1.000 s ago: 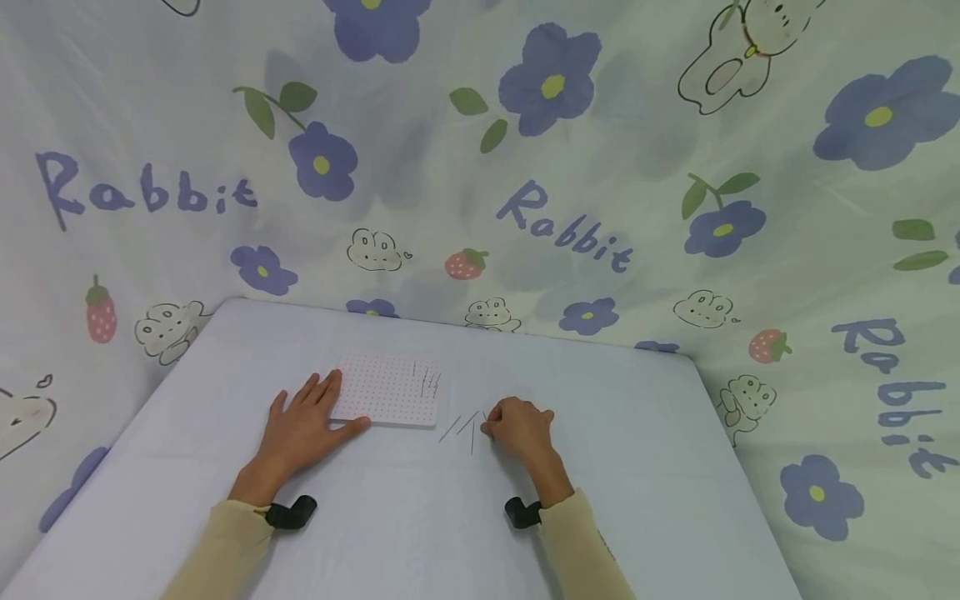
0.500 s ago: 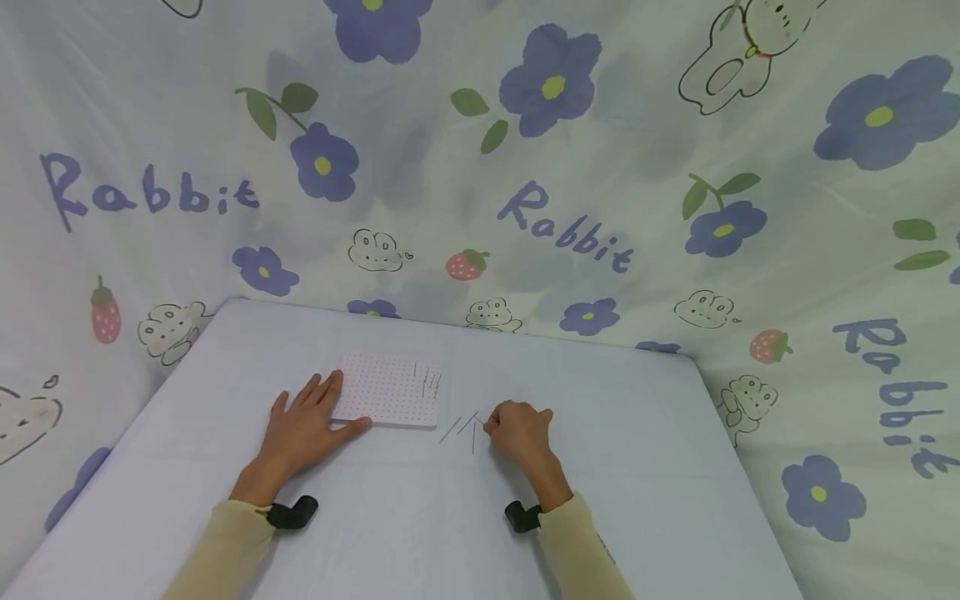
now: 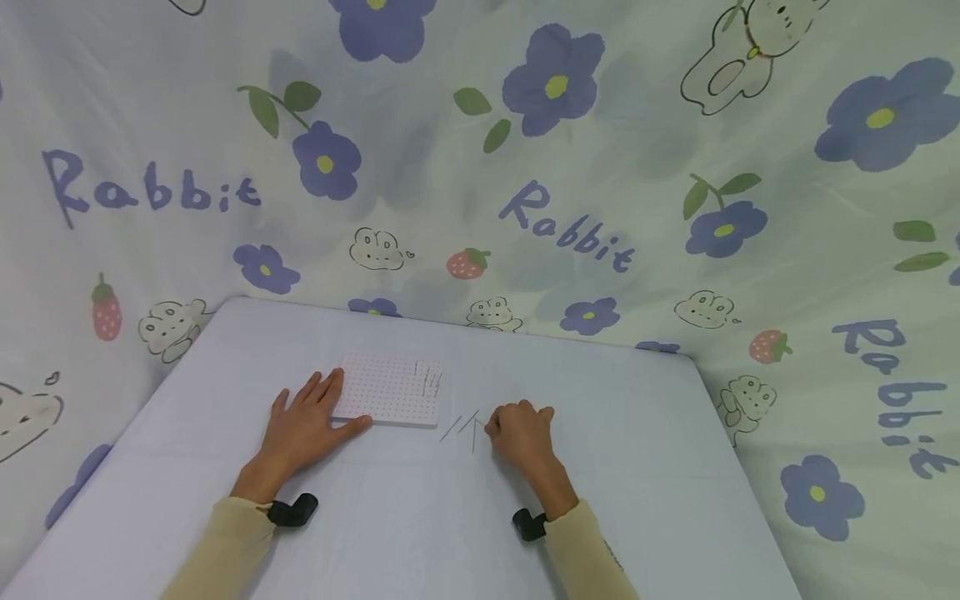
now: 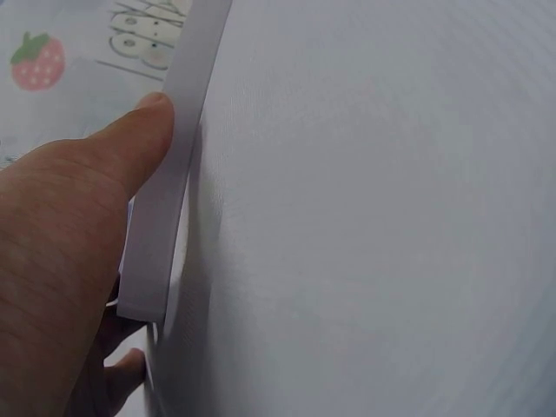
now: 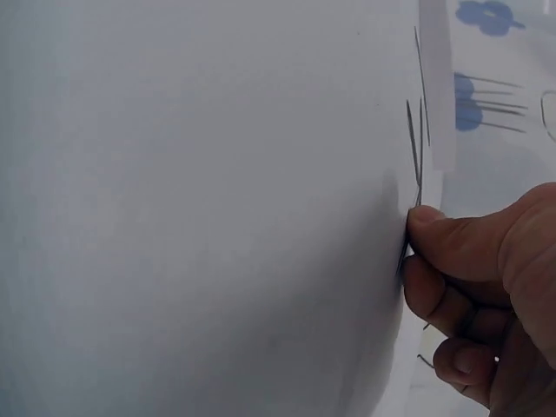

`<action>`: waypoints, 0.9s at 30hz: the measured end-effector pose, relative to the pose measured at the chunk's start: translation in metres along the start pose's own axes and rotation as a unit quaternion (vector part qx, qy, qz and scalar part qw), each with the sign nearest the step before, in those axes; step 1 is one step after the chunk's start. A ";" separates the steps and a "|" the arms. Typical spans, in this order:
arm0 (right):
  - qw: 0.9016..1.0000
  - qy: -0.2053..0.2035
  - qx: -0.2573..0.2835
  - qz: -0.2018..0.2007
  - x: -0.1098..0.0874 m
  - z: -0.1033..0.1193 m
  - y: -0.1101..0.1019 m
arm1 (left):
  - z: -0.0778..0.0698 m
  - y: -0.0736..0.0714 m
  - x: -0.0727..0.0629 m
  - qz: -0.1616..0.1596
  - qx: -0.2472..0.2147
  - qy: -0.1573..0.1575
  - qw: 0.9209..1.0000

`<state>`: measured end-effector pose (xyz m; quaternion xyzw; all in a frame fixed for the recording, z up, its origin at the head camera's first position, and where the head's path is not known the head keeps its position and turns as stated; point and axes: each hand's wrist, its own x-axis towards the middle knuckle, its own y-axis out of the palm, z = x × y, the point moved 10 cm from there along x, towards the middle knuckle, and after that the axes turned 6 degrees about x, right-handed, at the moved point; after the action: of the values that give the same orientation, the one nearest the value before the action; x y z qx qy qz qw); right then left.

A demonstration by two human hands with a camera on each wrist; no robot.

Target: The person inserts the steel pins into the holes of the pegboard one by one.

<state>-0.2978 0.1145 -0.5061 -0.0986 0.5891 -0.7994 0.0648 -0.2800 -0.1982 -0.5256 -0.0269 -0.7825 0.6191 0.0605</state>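
On the worktop (image 3: 645,450), right grip (image 3: 522,433) has a thin stick (image 5: 404,257) pinched, left grip (image 3: 302,427) is spread wide, touching the dotted board (image 3: 386,389).

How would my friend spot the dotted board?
Start at the big white table and look toward its far side, left of the middle. There, the left hand touches the dotted board, a pale rectangle. Unlike the loose thin sticks beside it, it's wide, flat and covered in rows of tiny dots.

Thin sticks (image 3: 474,435) obstruct passage between board (image 3: 378,387) and right fingers (image 3: 492,423).
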 end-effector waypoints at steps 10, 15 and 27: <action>0.999 -0.025 -0.027 0.008 -0.003 0.003 0.004 | 0.001 0.001 0.000 0.001 0.001 -0.002 1.000; 0.999 -0.027 -0.022 0.014 -0.002 -0.001 0.003 | 0.001 0.000 0.000 0.001 0.001 -0.002 1.000; 0.999 -0.029 0.025 -0.007 0.005 0.002 -0.015 | 0.003 0.003 0.001 -0.002 0.000 -0.004 1.000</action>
<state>-0.3022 0.1159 -0.4906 -0.1246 0.5657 -0.8114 0.0786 -0.2818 -0.1998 -0.5294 -0.0229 -0.7826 0.6193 0.0580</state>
